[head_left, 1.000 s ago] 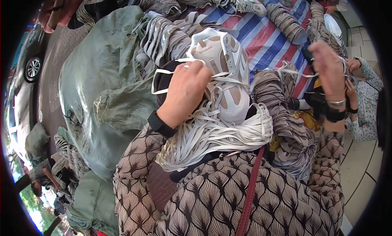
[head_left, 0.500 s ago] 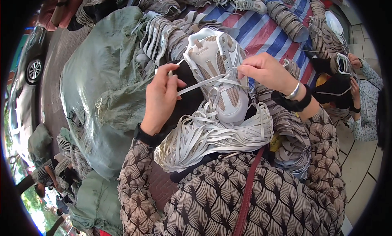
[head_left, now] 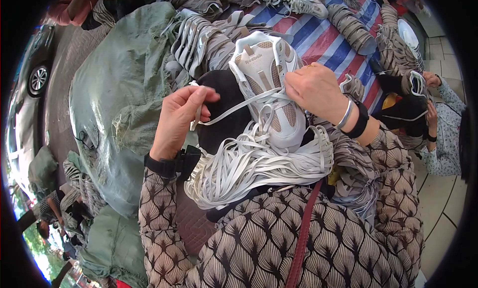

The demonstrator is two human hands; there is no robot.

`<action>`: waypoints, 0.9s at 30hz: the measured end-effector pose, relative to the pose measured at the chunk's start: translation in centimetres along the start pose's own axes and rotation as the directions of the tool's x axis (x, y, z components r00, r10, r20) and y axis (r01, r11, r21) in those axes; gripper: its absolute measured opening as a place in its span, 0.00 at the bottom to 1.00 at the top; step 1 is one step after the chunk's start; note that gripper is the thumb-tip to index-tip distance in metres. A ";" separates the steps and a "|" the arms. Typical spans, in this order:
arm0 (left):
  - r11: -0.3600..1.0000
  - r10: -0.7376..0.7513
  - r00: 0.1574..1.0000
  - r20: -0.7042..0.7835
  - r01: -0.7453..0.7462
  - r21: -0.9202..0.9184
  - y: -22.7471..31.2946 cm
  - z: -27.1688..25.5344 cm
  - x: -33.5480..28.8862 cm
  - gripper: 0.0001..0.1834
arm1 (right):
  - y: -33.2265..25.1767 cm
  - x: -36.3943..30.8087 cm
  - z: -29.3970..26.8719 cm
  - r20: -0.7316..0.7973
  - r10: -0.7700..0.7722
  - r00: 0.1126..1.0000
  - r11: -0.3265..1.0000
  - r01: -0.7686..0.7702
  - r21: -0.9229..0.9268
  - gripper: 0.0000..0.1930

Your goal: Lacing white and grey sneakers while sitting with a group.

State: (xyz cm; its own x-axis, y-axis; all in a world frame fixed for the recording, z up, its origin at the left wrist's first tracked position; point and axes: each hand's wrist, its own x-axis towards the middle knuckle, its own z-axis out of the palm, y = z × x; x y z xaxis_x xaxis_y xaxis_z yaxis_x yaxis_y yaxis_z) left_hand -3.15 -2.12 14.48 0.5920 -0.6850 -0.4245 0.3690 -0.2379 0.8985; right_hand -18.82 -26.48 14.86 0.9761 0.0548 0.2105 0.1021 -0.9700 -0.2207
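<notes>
A white and beige sneaker upper (head_left: 257,73) lies on my lap, toe toward me. A pale flat shoelace (head_left: 230,112) crosses its lower eyelets and runs left to my left hand (head_left: 180,111), which pinches it near the end. My right hand (head_left: 319,93) is closed against the right eyelet edge of the upper; its fingers hide whatever is in them. Below the toe, a thick bundle of loose white shoelaces (head_left: 254,168) is heaped across my lap. Black fabric (head_left: 224,99) shows beside the upper.
A large green sack (head_left: 117,74) stands at left. Stacked shoe uppers (head_left: 194,41) sit beyond my lap, with more on a striped sheet (head_left: 303,44). At right, another person's hands (head_left: 432,114) hold an upper. A parked car (head_left: 30,84) is far left.
My left hand has moved left and slightly down, drawing the lace outward. My right hand has closed in on the upper's eyelet edge, shifting slightly left.
</notes>
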 end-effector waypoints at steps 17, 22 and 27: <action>0.997 0.021 0.995 0.100 -0.028 0.076 1.2 1.1 -0.4 0.13 | -3.7 1.8 -3.2 0.163 -0.241 0.957 0.861 0.133 0.491 0.04; 0.962 0.187 0.979 0.083 -0.200 0.188 -1.4 2.9 -0.4 0.14 | -1.6 2.6 -2.7 0.040 -0.072 0.997 0.952 0.057 0.302 0.03; 0.881 0.115 0.986 0.123 -0.158 0.446 -2.0 3.7 -0.1 0.08 | -1.2 2.6 -2.7 0.031 -0.067 0.997 0.958 0.056 0.281 0.04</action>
State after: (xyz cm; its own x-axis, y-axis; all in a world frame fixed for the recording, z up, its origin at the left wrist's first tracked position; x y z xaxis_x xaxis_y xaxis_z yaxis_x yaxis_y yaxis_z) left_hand -6.62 -4.14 13.16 0.5378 -0.7872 -0.3018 -0.0882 -0.4086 0.9085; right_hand -16.96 -25.79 18.25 0.9725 0.1271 0.1952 0.2062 -0.8596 -0.4676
